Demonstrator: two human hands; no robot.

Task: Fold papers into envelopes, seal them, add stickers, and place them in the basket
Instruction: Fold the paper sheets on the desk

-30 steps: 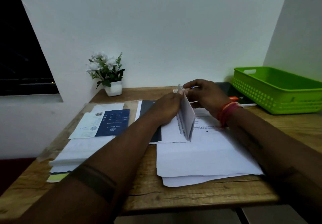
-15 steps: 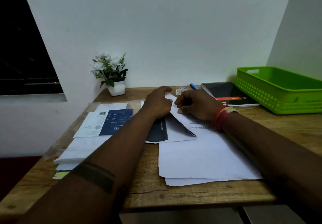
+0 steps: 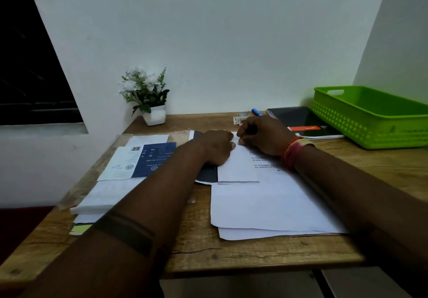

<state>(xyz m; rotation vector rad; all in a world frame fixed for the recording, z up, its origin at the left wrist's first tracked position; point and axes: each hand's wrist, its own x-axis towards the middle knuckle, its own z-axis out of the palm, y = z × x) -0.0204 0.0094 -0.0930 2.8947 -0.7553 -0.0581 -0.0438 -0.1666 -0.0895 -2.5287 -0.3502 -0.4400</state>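
Here the folded paper (image 3: pixel 237 165) lies flat on the worktop (image 3: pixel 199 251), on other sheets. Left hand (image 3: pixel 216 146) & right hand (image 3: pixel 262 135) press its far edge, fingers curled down. Light, thin, creases easily; prob. best taken by an edge.

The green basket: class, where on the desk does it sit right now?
In the head view, the green basket sits at the far right of the wooden table, by the wall corner, just right of the black booklet.
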